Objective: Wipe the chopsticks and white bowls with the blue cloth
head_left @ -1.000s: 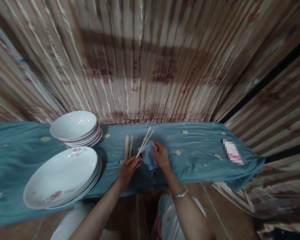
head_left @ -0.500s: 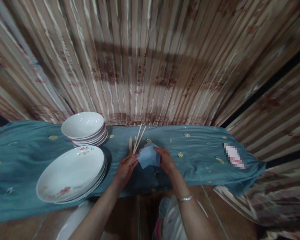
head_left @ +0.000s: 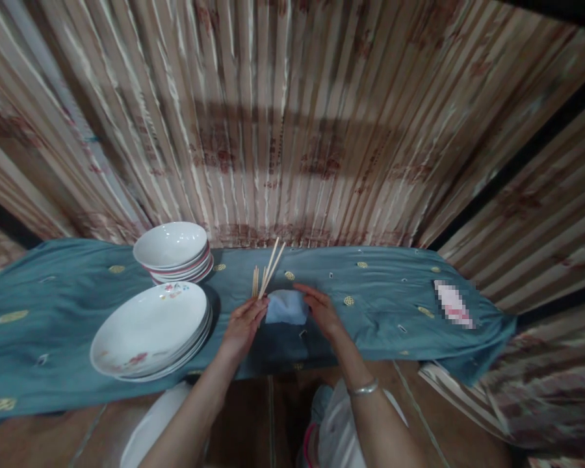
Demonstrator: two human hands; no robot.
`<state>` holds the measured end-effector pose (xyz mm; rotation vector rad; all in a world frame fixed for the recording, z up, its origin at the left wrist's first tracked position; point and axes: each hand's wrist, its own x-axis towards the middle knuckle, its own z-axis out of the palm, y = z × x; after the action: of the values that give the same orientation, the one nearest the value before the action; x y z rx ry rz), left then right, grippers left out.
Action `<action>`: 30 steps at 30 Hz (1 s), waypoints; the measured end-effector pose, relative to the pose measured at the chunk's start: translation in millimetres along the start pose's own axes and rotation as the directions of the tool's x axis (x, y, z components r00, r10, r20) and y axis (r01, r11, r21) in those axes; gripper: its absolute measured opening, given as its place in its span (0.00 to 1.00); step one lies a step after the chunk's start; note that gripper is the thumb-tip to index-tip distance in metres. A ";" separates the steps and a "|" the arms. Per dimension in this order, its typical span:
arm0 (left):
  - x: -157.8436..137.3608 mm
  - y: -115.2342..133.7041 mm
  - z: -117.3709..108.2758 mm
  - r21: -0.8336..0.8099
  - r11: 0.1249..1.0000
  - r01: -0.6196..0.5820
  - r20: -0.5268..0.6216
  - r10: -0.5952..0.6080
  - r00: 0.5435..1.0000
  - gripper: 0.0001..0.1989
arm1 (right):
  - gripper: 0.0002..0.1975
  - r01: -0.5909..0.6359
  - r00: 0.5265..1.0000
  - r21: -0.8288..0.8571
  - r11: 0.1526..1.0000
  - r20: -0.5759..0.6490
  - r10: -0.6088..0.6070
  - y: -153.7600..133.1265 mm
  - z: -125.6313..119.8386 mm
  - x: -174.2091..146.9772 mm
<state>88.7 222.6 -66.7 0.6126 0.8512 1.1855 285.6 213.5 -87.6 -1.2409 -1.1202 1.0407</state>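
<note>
My left hand point(head_left: 244, 325) is closed around the lower ends of a pair of wooden chopsticks point(head_left: 272, 266), which slant up and away. Its fingertips also meet the left edge of a light blue cloth point(head_left: 286, 308). My right hand point(head_left: 324, 313) is at the cloth's right edge, its index finger stretched out and the other fingers bent against the cloth. The thumb is hard to make out. More chopsticks point(head_left: 255, 281) show just beyond my left hand; their lower ends are hidden behind it.
On the left of the teal tablecloth point(head_left: 380, 312) stand a stack of white bowls point(head_left: 171, 244) and, nearer me, a stack of large flowered plates point(head_left: 151, 328). A blurred-out pinkish item point(head_left: 454, 304) lies at the right. A pleated curtain point(head_left: 283, 130) hangs behind the table.
The cloth has dropped lower and flattened between my hands. My right index finger has straightened away from it. The view has shifted slightly, so the dishes appear further right.
</note>
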 end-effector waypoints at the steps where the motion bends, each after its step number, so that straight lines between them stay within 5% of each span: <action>1: -0.7 0.4 0.9 -0.006 1.000 0.002 -0.001 -0.002 1.000 0.17 | 0.20 0.012 1.000 -0.062 0.998 0.020 -0.010 -0.3 -0.4 -1.3; 4: -2.4 0.1 2.3 -0.006 1.000 0.004 0.004 -0.004 1.000 0.18 | 0.22 0.104 0.994 -0.321 0.942 0.011 -0.106 -1.2 1.4 -5.5; 8: -1.3 -2.8 0.6 0.043 0.999 -0.023 0.021 0.022 1.000 0.17 | 0.14 0.153 0.963 -0.634 0.758 -0.075 -0.258 -2.1 4.2 -6.8; 12: 0.3 -4.6 2.1 0.055 0.998 -0.039 -0.021 0.040 0.999 0.17 | 0.10 0.146 0.888 -0.694 0.705 -0.222 -0.402 -4.3 -7.8 0.3; 17: -3.1 -9.0 15.8 0.069 0.993 0.095 0.008 -0.096 0.995 0.20 | 0.12 0.052 0.943 -0.432 0.900 -0.277 -0.187 -7.8 -16.6 4.9; 21: -6.6 -17.9 27.3 0.079 0.992 0.103 0.027 -0.105 0.994 0.22 | 0.11 -0.023 0.970 0.052 0.998 -0.242 0.035 -10.6 0.5 -0.1; 25: -8.4 -27.0 34.0 0.094 0.988 0.121 0.050 -0.127 0.991 0.23 | 0.10 -0.148 0.965 0.534 0.832 -0.106 0.239 -17.8 15.1 -7.0; 30: -7.7 -32.8 34.6 0.198 0.974 0.110 0.093 -0.130 0.987 0.20 | 0.08 -0.272 0.942 0.733 0.623 0.070 0.328 -20.1 13.5 -8.9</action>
<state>134.0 206.7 -71.7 0.7635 0.9065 0.9595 270.6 205.7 -68.1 -0.7842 -0.3250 1.4981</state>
